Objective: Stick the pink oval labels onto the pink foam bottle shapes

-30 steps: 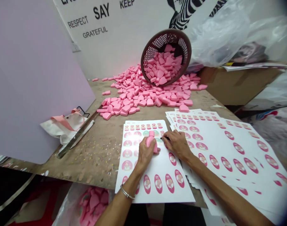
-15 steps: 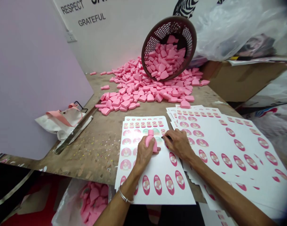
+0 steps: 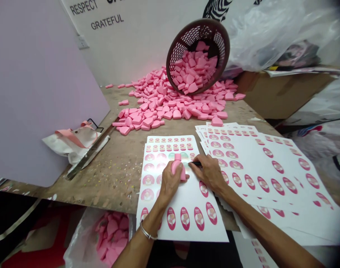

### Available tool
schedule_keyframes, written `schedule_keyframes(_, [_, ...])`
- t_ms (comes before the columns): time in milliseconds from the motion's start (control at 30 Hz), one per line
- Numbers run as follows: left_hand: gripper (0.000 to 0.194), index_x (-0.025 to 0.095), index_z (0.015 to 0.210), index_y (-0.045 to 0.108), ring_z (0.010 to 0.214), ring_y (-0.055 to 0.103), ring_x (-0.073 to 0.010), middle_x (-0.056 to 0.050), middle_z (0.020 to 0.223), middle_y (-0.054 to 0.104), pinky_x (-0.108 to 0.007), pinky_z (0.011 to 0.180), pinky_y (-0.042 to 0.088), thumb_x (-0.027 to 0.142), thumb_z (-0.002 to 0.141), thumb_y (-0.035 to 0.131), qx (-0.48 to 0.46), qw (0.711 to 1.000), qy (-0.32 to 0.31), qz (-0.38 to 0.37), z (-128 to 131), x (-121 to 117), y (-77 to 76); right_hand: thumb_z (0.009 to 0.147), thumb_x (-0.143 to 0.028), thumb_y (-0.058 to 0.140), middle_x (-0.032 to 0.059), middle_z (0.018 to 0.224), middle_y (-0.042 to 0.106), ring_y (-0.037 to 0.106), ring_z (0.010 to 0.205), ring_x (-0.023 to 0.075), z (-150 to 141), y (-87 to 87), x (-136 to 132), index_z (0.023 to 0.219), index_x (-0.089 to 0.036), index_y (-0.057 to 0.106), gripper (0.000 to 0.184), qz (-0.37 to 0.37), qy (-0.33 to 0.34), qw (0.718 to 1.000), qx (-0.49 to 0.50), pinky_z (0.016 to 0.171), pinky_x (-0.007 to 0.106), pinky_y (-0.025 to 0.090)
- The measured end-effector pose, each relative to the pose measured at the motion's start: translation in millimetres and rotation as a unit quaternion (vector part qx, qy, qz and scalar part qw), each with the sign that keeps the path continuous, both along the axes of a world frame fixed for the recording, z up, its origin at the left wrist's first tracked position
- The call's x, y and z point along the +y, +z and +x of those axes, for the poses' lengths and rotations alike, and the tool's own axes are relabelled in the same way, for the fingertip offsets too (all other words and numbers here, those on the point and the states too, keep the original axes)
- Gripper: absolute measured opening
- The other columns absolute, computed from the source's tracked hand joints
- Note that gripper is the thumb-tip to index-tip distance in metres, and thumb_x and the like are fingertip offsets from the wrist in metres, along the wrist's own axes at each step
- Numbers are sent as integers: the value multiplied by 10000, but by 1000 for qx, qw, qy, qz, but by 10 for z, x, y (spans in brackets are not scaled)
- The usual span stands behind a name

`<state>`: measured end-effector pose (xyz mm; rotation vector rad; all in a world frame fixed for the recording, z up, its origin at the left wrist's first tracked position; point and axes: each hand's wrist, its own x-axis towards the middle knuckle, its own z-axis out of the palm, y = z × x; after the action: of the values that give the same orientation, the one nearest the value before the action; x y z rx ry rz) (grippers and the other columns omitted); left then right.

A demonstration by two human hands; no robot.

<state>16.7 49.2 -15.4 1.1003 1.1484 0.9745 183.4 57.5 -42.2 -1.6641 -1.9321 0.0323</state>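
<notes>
My left hand [image 3: 170,182] is closed around a pink heart-shaped foam piece [image 3: 177,168], holding it upright over a white sticker sheet [image 3: 183,223] with pink oval and round labels. My right hand [image 3: 210,173] rests on the same sheet just right of the foam piece, its fingers pinched on a small dark tool [image 3: 196,163] whose tip points left toward a label. A silver bracelet circles my left wrist.
A tipped brown basket [image 3: 199,37] spills a heap of pink foam pieces [image 3: 170,104] across the far table. A fanned stack of sticker sheets [image 3: 270,167] lies at the right. A bag of pink pieces [image 3: 111,238] hangs below the front edge. A lilac board [image 3: 33,93] stands left.
Both hands stay almost still on the sheet; the view has tilted down and shifted slightly, so everything sits a little differently in the frame.
</notes>
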Motion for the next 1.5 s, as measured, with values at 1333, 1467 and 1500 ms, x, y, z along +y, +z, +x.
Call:
schedule_keyframes(1333, [634, 123, 1062, 616, 727, 673, -188, -105, 906, 684, -308, 615, 585, 652, 885, 315, -247, 965, 20, -83, -155, -219, 267, 819, -425, 619, 39, 921, 722, 649, 845, 224, -432, 581, -357, 889, -254, 726, 213, -70, 56, 947, 309, 729, 366, 518])
schedule_keyframes(1467, [537, 124, 1068, 599, 762, 663, -184, -108, 969, 664, -290, 618, 585, 599, 851, 477, -224, 973, 5, -50, -160, -232, 276, 838, -435, 594, 47, 908, 720, 640, 832, 229, -448, 552, -365, 901, -259, 714, 222, -40, 56, 963, 262, 737, 384, 503])
schedule_keyframes(1500, [493, 134, 1068, 591, 759, 660, -175, -99, 999, 654, -285, 619, 586, 564, 829, 545, -211, 977, 5, -36, -160, -236, 278, 839, -439, 592, 53, 903, 721, 637, 833, 236, -448, 544, -364, 904, -256, 711, 228, -27, 50, 970, 238, 750, 395, 495])
